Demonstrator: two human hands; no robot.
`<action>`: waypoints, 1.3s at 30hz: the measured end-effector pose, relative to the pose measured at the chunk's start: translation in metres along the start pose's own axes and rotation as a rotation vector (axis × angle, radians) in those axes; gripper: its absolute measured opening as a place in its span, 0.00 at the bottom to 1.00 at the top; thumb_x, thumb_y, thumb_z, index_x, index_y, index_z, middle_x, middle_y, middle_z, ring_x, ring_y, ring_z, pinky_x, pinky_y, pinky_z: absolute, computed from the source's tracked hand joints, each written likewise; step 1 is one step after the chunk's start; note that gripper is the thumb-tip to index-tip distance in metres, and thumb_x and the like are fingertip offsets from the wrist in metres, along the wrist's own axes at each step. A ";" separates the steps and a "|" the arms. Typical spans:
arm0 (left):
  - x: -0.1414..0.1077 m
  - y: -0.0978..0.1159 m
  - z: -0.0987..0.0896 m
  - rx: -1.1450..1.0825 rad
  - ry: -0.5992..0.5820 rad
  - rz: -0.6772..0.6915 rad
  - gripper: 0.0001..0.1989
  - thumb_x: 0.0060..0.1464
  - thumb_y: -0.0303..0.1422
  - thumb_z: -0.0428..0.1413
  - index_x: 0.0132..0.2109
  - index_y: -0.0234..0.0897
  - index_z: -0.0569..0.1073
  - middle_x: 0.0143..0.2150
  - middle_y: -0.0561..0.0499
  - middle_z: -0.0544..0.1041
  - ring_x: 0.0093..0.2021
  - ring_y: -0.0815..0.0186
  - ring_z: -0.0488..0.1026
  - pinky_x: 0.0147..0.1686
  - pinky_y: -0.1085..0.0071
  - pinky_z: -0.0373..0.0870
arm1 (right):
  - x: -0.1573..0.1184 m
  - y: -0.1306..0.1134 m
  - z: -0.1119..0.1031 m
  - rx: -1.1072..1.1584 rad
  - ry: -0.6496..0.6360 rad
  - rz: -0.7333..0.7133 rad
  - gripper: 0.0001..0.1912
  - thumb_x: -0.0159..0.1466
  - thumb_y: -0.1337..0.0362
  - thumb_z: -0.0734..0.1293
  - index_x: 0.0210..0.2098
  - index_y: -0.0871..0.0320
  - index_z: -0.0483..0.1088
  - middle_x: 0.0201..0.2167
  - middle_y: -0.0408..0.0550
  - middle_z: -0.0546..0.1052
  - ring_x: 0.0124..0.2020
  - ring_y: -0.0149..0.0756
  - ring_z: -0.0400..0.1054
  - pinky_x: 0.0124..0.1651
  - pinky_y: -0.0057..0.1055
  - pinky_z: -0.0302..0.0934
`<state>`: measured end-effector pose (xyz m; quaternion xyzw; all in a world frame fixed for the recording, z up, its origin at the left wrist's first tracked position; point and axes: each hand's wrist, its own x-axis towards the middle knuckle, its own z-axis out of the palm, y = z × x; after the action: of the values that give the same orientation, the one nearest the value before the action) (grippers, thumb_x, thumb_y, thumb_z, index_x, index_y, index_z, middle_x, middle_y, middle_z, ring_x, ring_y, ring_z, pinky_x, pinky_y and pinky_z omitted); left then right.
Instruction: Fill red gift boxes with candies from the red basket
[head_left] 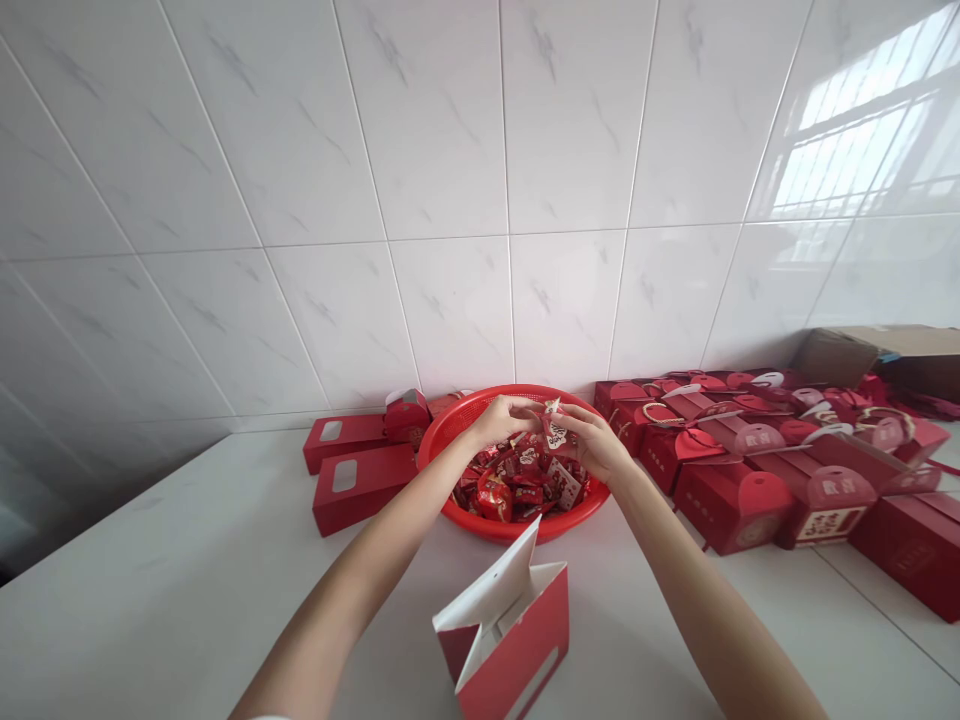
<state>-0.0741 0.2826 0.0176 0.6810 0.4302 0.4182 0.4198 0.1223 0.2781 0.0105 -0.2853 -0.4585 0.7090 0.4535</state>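
Observation:
Over a red plastic basket (pixel 469 527), my right hand (pixel 596 445) grips a small red and cream wrapped candy (pixel 556 432). My left hand (pixel 504 418) is closed, its fingertips pinching at the left side of that same candy, partly hidden behind it. Below both hands the basket holds many red wrapped candies (pixel 529 495), among them a round red packet (pixel 495 497). Nearer to me, between my forearms, stands a red paper gift box (pixel 517 645) with its white-lined top flaps apart; little of its inside shows.
Left of the basket lie red boxes (pixel 365 485) with pale windows. Many closed red gift boxes (pixel 735 505) with rounded tabs and cord handles crowd the right side. Behind them is a brown cardboard box (pixel 836 357). A tiled wall (pixel 450 310) bounds the white table (pixel 187 570).

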 end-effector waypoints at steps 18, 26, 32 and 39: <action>-0.170 0.129 0.009 0.316 -0.231 0.010 0.25 0.53 0.58 0.60 0.35 0.38 0.74 0.50 0.44 0.78 0.52 0.55 0.75 0.52 0.63 0.71 | 0.000 0.000 0.001 0.099 0.142 -0.125 0.23 0.39 0.60 0.83 0.31 0.57 0.74 0.28 0.43 0.79 0.26 0.34 0.73 0.26 0.32 0.73; -0.224 0.142 0.044 0.628 0.087 -0.207 0.07 0.64 0.36 0.52 0.38 0.42 0.72 0.35 0.55 0.78 0.35 0.66 0.77 0.31 0.75 0.68 | -0.010 -0.007 0.009 0.112 0.140 -0.156 0.24 0.37 0.60 0.84 0.30 0.57 0.73 0.28 0.42 0.79 0.26 0.31 0.71 0.26 0.31 0.73; -0.206 0.129 0.043 0.704 0.147 -0.097 0.17 0.63 0.29 0.48 0.40 0.44 0.82 0.41 0.53 0.81 0.38 0.65 0.77 0.36 0.72 0.69 | -0.040 -0.024 0.036 0.112 -0.041 -0.184 0.22 0.43 0.59 0.83 0.33 0.56 0.74 0.30 0.42 0.79 0.27 0.31 0.71 0.25 0.26 0.68; -0.193 0.121 0.040 0.629 0.140 -0.144 0.12 0.52 0.36 0.63 0.44 0.44 0.82 0.45 0.51 0.80 0.41 0.60 0.78 0.39 0.69 0.72 | -0.095 -0.044 0.062 -0.018 -0.409 -0.266 0.18 0.54 0.58 0.80 0.39 0.53 0.73 0.33 0.41 0.79 0.29 0.31 0.72 0.29 0.25 0.67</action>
<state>-0.0622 0.0599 0.0779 0.7148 0.6130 0.2800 0.1871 0.1285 0.1754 0.0749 -0.0769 -0.5806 0.6820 0.4381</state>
